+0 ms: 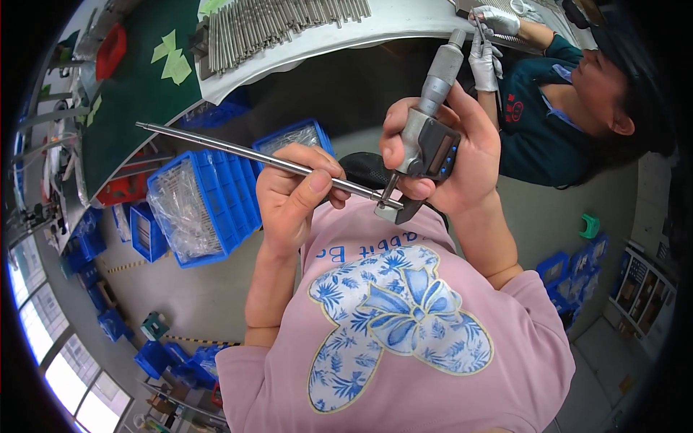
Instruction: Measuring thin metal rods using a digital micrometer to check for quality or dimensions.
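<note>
A slim metal rod [238, 150] slants across in front of me, with my left hand [297, 191] pinching it near its right end. In my right hand [469, 155] is a digital micrometer [426, 137], tilted, its ratchet end pointing up and away. My right fingers wrap around its frame and lower thimble. The rod's right end lies in the micrometer's jaw, between spindle and anvil. Whether both faces touch the rod is too small to tell. The micrometer's display faces right and looks dark.
Many similar rods [267, 29] lie in rows on the white-covered table ahead. A co-worker [548, 115] in white gloves handles something thin at the right. Blue crates [234, 206] with plastic-wrapped contents stand at left. A green bench surface [144, 94] carries yellow-green tape pieces.
</note>
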Motion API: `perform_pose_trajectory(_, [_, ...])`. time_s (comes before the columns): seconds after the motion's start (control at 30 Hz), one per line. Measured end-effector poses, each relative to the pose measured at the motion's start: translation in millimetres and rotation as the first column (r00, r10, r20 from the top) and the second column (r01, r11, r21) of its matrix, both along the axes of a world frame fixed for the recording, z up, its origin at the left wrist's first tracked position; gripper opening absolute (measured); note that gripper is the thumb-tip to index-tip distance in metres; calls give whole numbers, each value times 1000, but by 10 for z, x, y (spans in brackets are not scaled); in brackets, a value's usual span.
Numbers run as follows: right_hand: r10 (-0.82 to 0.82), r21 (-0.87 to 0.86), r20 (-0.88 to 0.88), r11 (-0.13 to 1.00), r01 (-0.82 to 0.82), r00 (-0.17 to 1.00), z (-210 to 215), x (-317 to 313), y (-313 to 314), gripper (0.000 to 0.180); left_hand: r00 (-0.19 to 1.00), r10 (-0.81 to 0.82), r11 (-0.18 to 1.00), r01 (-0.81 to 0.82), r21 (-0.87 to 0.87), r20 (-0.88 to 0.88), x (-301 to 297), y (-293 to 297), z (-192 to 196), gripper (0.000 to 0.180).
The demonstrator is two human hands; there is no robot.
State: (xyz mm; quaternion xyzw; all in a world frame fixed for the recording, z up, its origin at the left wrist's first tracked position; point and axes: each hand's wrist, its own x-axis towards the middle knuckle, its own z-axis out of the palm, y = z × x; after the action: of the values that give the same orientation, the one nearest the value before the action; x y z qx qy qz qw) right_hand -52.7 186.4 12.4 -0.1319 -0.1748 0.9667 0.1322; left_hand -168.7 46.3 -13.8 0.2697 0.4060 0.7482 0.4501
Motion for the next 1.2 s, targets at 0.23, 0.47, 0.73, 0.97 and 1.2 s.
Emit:
perform_pose_trajectory(0.23, [-10, 11, 9, 1000, 10, 1000, -17, -22, -7, 61, 1000, -4, 1000, 4, -6, 8, -27, 11, -18, 11])
perform_pose_trajectory(0.47, [-34, 56, 37, 998, 32, 999, -24, -52, -8, 60, 1000, -6, 1000, 6, -11, 0, -65, 13, -22, 11])
perform_pose_trajectory(0.73, [-11, 48, 54, 999, 8, 999, -38, -104, -21, 60, 1000, -7, 1000, 7, 22, 13, -96, -10, -65, 11])
perform_pose_trajectory(0.97, [74, 22, 24, 997, -75, 997, -21, -147, 28, 62, 999, 39, 999, -39, -2, -37, -68, -48, -26, 11])
perform_pose_trajectory(1.2, [111, 29, 39, 993, -112, 993, -33, -172, 92, 62, 997, 79, 997, -79, -3, -24, -44, -19, 6, 10])
